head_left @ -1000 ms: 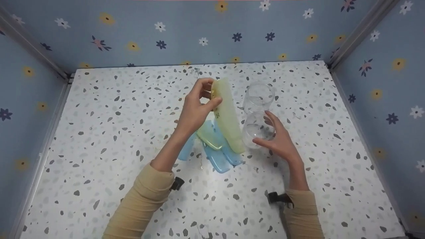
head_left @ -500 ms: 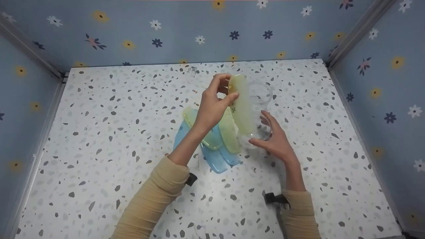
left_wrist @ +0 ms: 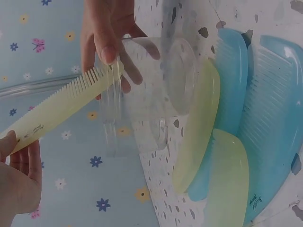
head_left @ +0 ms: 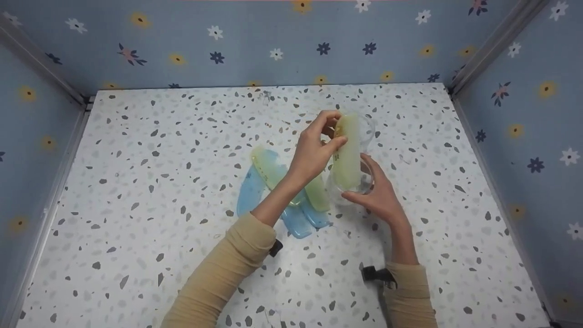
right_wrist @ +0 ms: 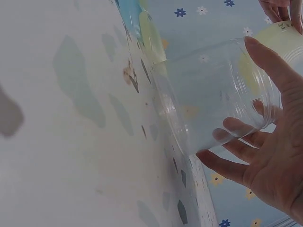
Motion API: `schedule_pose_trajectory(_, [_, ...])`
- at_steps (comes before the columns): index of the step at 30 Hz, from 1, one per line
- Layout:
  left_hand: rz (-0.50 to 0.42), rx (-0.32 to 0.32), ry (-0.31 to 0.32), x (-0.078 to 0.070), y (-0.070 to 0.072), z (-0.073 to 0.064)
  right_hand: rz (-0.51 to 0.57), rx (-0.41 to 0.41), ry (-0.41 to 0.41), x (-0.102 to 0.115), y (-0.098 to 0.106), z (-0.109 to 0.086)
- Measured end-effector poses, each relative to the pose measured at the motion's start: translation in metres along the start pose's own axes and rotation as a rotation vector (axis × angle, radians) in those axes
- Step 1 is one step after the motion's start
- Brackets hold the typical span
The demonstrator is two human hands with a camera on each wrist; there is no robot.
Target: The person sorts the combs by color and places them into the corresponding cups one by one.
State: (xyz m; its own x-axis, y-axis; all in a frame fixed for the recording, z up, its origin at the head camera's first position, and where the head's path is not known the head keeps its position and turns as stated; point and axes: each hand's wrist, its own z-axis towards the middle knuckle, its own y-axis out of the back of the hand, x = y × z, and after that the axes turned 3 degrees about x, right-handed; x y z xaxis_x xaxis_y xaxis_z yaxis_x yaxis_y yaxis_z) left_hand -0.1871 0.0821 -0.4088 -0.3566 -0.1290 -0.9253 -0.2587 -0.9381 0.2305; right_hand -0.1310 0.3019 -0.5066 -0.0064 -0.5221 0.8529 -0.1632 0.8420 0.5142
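Comb (head_left: 349, 157), yel.-grn.: moved rt. since prev. fr., tip at jar's (right_wrist: 203, 99) mouth | our L hand (head_left: 314, 148): fingers pinched its upper end | R hand (head_left: 383, 191): fingers curled round jar | we judged best: jar steady, comb upright

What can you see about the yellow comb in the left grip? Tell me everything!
The comb is pale yellow and looks plastic, with thin teeth along one long edge. Its dark writing is too small to read. The left grip pinches one end between thumb and fingers, holding it tilted above the table. The other end is at the mouth of a clear cup; I can't tell if they touch.
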Motion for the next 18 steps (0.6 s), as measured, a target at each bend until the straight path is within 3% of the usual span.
schedule_pose_trajectory(18, [0.03,0.048,0.099,0.03,-0.016,-0.002,0.016,-0.002,-0.037,-0.001,0.0,-0.001])
